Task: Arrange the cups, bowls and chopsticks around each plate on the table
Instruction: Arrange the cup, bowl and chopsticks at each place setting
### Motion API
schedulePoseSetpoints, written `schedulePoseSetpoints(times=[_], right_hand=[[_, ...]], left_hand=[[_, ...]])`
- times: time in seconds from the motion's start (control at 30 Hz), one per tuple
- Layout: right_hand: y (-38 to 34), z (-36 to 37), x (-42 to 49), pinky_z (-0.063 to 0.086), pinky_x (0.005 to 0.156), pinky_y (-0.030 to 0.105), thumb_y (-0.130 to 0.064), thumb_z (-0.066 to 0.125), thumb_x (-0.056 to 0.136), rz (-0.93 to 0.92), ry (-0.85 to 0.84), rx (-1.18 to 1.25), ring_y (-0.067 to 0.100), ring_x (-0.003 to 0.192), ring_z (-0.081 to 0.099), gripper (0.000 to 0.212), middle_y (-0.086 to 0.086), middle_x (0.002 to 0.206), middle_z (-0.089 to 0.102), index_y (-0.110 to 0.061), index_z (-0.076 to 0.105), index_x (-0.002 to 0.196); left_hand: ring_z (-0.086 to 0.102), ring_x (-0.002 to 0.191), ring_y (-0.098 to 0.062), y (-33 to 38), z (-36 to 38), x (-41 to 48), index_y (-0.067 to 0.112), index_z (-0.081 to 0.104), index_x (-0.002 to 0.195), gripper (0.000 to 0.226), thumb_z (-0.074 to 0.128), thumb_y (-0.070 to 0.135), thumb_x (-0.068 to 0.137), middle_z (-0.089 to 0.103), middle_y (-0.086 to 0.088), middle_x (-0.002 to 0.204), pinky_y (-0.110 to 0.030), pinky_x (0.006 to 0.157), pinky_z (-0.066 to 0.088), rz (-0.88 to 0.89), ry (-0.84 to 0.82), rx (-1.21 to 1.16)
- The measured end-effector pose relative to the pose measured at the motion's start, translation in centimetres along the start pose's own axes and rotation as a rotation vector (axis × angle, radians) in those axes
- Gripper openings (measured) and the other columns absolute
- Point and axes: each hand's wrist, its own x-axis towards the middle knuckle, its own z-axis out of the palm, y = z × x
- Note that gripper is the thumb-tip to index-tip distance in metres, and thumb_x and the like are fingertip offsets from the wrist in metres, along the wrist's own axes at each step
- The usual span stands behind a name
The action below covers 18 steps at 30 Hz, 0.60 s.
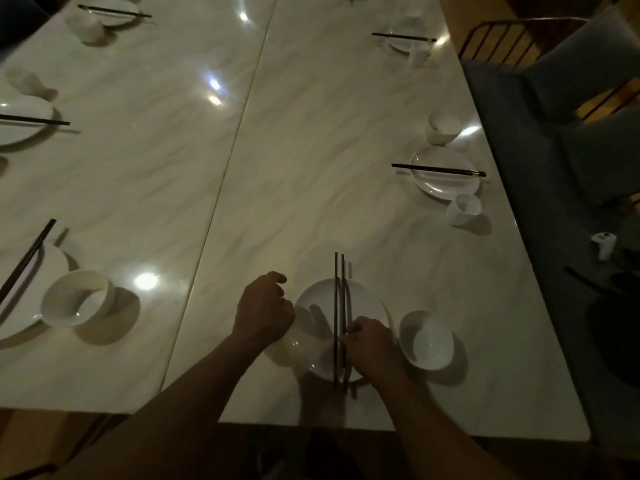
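A white plate (317,294) lies near the table's front edge, with a pair of dark chopsticks (338,271) laid across it, pointing away from me. My right hand (372,346) pinches the chopsticks near their lower end, over the plate's right half. My left hand (263,311) is curled over a white cup (294,349) that sits at the plate's left rim, partly hidden by the hand. A white bowl (427,339) stands just right of the plate, close to my right wrist.
Other settings ring the marble table (277,168): a right-side plate (446,188) with chopsticks (436,169) and two cups (445,128) (464,209), a left bowl (76,297) beside a plate (24,292). Chairs (571,81) and a white controller (604,244) are to the right.
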Motion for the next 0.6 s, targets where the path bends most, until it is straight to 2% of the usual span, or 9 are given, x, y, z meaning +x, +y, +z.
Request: schedulePoseSetpoints(times=[0.13,0.23,0.33,0.43,0.6], right_hand=[[-0.3,-0.1,-0.1,0.056,0.080,0.032,-0.034,0.066,0.091,0.015,0.045,0.040,0.013,0.085,0.064,0.019,-0.001,0.094,0.068,-0.018,0.064,0.101],[-0.4,0.1,0.2,0.058,0.076,0.033,-0.042,0.074,0.083,0.022,0.057,0.046,0.013,0.082,0.065,0.030,-0.002,0.092,0.066,-0.020,0.061,0.099],[-0.7,0.4,0.2,0.058,0.072,0.033,-0.043,0.080,0.076,0.007,0.029,0.007,0.012,0.079,0.065,0.039,-0.003,0.090,0.064,-0.021,0.058,0.098],[-1.0,0.8,0.3,0.057,0.070,0.030,-0.037,0.082,0.074,0.011,0.040,0.001,0.012,0.077,0.064,0.039,-0.001,0.090,0.064,-0.020,0.057,0.098],[-1.0,1.3,0.4,0.061,0.073,0.036,-0.022,0.080,0.077,0.033,0.036,0.036,0.015,0.080,0.066,0.028,-0.002,0.087,0.064,-0.019,0.056,0.090]], left_hand=[[0.055,0.085,-0.011,-0.2,-0.3,0.0,0.014,0.059,0.120,0.040,0.064,0.011,0.081,0.064,-0.001,0.101,-0.027,0.075,0.051,0.000,0.023,0.004],[0.058,0.088,-0.014,-0.5,-0.6,0.1,0.016,0.060,0.118,0.037,0.065,0.015,0.082,0.065,-0.001,0.102,-0.026,0.076,0.049,0.048,0.040,0.040],[0.059,0.094,-0.017,-1.1,-0.8,0.3,0.019,0.060,0.119,0.039,0.066,0.030,0.082,0.064,0.000,0.106,-0.028,0.079,0.049,0.082,-0.062,0.130],[0.056,0.101,-0.017,-1.7,-1.2,0.4,0.023,0.058,0.121,0.046,0.066,0.044,0.081,0.061,0.002,0.111,-0.031,0.083,0.050,0.051,-0.196,0.182],[0.054,0.105,-0.017,-2.0,-1.8,0.3,0.023,0.057,0.124,0.056,0.066,0.054,0.078,0.058,0.000,0.116,-0.030,0.084,0.048,0.029,-0.303,0.162]])
